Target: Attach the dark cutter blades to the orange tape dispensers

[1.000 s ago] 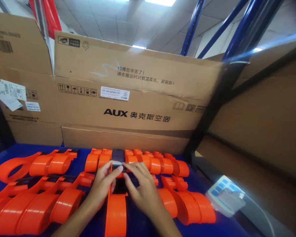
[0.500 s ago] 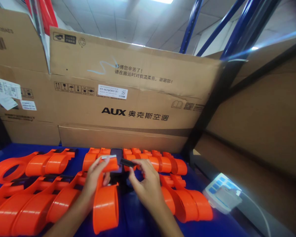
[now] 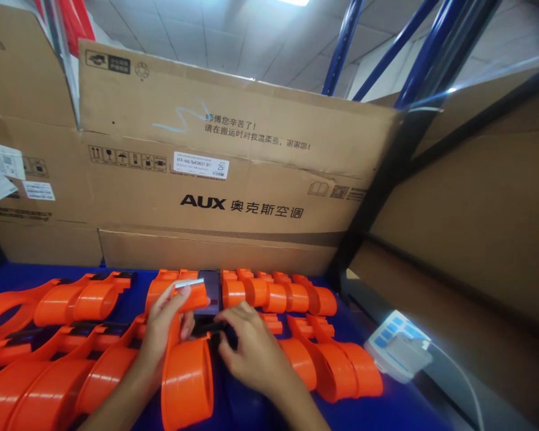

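The left hand (image 3: 166,323) grips the light, stiff-looking orange plastic tape dispenser (image 3: 186,380) by its narrow head, best held there, above the blue surface (image 3: 247,395), while the right hand (image 3: 251,344) perhaps pinches something black.

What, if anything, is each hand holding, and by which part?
The left hand grips an orange looped piece by its toothed end; whether the right hand holds anything is unclear.

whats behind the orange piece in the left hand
A dark, phone-like slab shows past the orange piece; part of the slab's left side is covered and can't be seen.
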`<state>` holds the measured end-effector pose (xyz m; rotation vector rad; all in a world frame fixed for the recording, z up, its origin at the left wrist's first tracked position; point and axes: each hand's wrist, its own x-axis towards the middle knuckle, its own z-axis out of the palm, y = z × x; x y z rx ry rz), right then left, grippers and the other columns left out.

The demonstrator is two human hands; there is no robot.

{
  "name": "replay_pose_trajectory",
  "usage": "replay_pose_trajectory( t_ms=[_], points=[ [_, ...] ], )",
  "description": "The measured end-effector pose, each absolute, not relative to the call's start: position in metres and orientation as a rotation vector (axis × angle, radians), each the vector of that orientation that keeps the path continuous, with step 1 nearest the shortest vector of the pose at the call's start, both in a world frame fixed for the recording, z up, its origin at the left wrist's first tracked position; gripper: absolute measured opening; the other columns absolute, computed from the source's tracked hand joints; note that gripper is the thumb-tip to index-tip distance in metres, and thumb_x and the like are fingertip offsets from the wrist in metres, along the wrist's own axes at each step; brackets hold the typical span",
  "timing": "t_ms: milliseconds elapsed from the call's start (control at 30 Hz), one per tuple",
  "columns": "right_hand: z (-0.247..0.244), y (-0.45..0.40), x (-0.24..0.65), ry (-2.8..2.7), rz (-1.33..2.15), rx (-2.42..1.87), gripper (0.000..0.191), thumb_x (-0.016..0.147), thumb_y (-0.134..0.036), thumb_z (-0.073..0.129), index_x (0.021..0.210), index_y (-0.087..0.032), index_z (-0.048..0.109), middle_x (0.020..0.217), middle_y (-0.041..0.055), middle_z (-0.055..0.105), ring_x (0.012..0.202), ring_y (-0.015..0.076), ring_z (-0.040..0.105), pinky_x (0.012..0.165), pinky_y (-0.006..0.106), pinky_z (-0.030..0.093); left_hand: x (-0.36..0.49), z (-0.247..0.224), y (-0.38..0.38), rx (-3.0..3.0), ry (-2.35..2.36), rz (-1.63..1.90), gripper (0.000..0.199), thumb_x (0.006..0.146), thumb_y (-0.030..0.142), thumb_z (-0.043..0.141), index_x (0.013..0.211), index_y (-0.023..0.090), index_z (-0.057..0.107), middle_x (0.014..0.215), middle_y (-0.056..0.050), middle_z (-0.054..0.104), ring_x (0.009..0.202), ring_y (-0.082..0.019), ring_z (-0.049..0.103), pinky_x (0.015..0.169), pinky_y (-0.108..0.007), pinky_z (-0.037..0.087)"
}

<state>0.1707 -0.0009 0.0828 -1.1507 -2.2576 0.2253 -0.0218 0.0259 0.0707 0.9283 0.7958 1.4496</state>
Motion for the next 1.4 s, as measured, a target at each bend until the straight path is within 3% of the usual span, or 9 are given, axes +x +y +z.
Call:
replay_pose_trajectory(
  t_ms=[167,367,733,1167,1400],
  points=[
    [0.081,0.0,0.17,-2.285,0.196,-1.155,0.029,0.083,-0.006,0.061,0.105,-0.024,0.068,0.099,0.005,0.071,0.097,0.0251,0.061,0.087,0.038,0.049,-0.021,0.069,0.023,0.964,0.812,1.464,0.043,0.081,0.055,0.074,0.097,0.016,0.068,0.039,0.004,0.055,0.033,-0.009,0.04,0.039,-0.02,0.029],
    [0.08,-0.001,0.169,-2.32,0.198,-1.143,0.027,0.086,-0.008,0.062,0.106,-0.024,0.069,0.103,0.0054,0.072,0.099,0.0249,0.061,0.087,0.037,0.049,-0.016,0.074,0.015,0.981,0.816,1.492,0.039,0.084,0.053,0.072,0.095,0.016,0.069,0.042,0.005,0.053,0.035,-0.008,0.039,0.04,-0.019,0.026],
    [0.063,0.009,0.159,-2.119,0.121,-1.198,0.021,0.096,-0.017,0.061,0.115,-0.023,0.068,0.109,0.0081,0.075,0.1,0.0277,0.063,0.092,0.043,0.05,-0.017,0.07,0.016,0.988,0.833,1.49,0.036,0.085,0.053,0.072,0.09,0.017,0.069,0.04,0.006,0.049,0.036,-0.008,0.039,0.043,-0.019,0.033],
    [0.052,0.014,0.157,-2.107,0.167,-1.256,0.023,0.097,-0.012,0.057,0.108,-0.025,0.072,0.093,0.0065,0.067,0.09,0.0236,0.066,0.08,0.033,0.054,-0.014,0.067,0.016,0.95,0.846,1.491,0.035,0.083,0.053,0.074,0.089,0.02,0.065,0.042,0.006,0.051,0.037,-0.008,0.038,0.042,-0.019,0.032],
    [0.065,0.011,0.162,-1.918,0.235,-1.136,0.025,0.1,-0.016,0.054,0.113,-0.024,0.073,0.1,0.0087,0.072,0.095,0.0248,0.068,0.083,0.036,0.056,-0.01,0.069,0.013,0.945,0.841,1.485,0.034,0.082,0.052,0.075,0.087,0.021,0.063,0.042,0.008,0.048,0.034,-0.006,0.034,0.038,-0.019,0.026]
  ],
)
